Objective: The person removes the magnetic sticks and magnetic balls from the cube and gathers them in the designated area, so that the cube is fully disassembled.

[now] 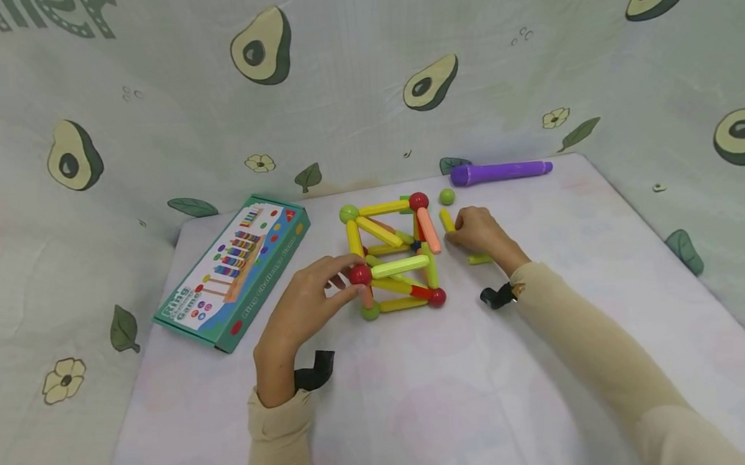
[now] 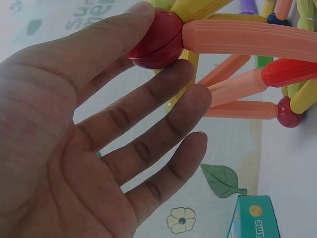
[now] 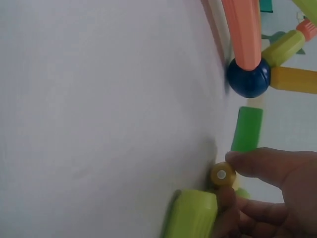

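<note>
A cube-like frame of coloured magnetic sticks and balls, with a yellow-green stick [image 1: 399, 266] along its upper front, stands mid-table. My left hand [image 1: 303, 306] pinches the red ball [image 1: 360, 274] at its upper front-left corner; in the left wrist view, thumb and index finger hold that red ball [image 2: 157, 39] while the other fingers extend. To the right of the frame, my right hand [image 1: 481, 236] pinches a yellow stick [image 1: 446, 220] at the table. The right wrist view shows the yellow stick's round end [image 3: 222, 174] between thumb and fingers, beside a lime stick [image 3: 192, 215].
A green ball [image 1: 447, 196] lies behind the yellow stick. Farther back rests a purple microphone-shaped stick [image 1: 501, 172]. A boxed ring game [image 1: 235, 271] lies at the left. Avocado-print cloth [image 1: 349, 83] hangs behind the table.
</note>
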The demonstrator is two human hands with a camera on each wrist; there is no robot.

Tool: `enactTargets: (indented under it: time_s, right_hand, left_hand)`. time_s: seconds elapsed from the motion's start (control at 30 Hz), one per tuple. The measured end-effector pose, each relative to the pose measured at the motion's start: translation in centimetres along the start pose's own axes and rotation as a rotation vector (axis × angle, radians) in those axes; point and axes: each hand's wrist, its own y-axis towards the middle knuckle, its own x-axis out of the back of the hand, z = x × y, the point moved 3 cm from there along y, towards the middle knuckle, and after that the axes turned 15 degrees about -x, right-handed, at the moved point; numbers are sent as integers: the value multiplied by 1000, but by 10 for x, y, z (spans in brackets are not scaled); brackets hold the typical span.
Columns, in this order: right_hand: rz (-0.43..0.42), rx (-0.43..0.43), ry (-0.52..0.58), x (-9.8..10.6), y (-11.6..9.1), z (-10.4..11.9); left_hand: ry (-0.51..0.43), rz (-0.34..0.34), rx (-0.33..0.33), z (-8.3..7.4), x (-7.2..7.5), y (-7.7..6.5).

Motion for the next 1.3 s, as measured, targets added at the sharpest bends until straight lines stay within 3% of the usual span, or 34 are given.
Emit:
enactTargets:
  time_s: [0.33, 0.43, 0.53, 0.73, 1.0, 1.13, 1.3]
  right_hand:
    - [14, -48, -5, -2, -11, 6]
    - [-12, -11, -27, 7, -24, 8]
    - [-52, 82, 4, 17, -43, 9]
    - [-89, 212, 258, 26, -79, 9]
    - [192, 204, 762, 6, -72, 18]
    - [229, 148, 821, 3, -69, 24]
    - [194, 136, 809, 5, -69, 30]
  left_hand:
    - [-1, 5, 2, 0, 3, 0]
    - [2, 2, -3, -1, 3, 0]
    - [7, 4, -9, -2, 3, 1]
    - [5, 9, -22, -3, 3, 5]
    - [-16, 9, 14, -1, 2, 1]
    - [-37, 5, 13, 0, -2, -1]
    - [-46, -5, 5, -1, -2, 0]
